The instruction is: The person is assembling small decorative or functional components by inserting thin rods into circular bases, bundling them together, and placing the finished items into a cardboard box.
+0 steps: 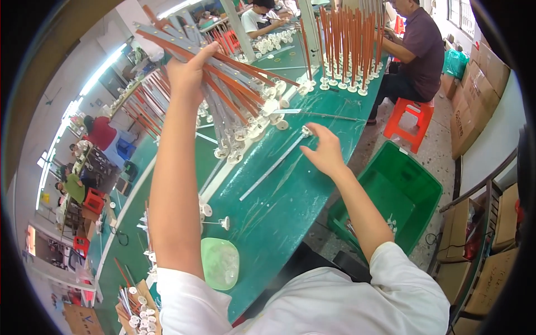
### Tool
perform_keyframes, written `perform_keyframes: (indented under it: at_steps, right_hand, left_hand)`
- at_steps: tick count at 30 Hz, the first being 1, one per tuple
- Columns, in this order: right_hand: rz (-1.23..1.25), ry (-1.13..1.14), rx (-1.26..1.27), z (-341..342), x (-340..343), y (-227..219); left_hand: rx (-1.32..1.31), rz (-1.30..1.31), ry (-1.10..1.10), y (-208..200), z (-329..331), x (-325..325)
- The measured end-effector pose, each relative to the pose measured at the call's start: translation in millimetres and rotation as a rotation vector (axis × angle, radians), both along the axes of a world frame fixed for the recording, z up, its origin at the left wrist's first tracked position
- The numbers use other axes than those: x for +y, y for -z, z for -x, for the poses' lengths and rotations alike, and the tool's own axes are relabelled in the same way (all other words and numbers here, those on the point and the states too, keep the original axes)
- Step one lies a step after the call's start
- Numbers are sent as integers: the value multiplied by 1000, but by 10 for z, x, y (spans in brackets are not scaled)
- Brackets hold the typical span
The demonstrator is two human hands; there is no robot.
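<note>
The left hand is closed around a bundle of orange and grey rods, raised above the green surface with the white round bases downward. The right hand is open, thumb and fingers spread beside the white end of a loose grey rod lying flat on the surface; contact cannot be confirmed. To pick up cleanly, pinch just below the white end and lift without dragging. Maintain a firm left grip; loosely held rods could splay and tangle at their bases.
</note>
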State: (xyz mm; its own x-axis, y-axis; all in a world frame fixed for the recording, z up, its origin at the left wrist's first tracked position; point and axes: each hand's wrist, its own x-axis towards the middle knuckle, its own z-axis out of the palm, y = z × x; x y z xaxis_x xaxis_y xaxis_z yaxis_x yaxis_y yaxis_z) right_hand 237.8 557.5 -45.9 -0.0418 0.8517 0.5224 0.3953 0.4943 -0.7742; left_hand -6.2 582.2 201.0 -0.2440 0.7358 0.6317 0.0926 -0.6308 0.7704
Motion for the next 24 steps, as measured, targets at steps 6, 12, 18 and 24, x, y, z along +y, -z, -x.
perform_keyframes:
  at_steps: [6,12,18,24]
  right_hand:
    - [-300,-31,-105,957,113,-661]
    - [-531,-343,228,1693,265,-901]
    - [-209,-768,223,2291,-202,-869]
    - [-520,-604,76,2461,-304,-506]
  left_hand:
    - [-33,75,130,-661,246,-593]
    - [3,149,209,-1087,691,-1138]
    - [-47,86,56,-1126,1288,-1608]
    - [-100,76,-63,-1035,1608,-2140]
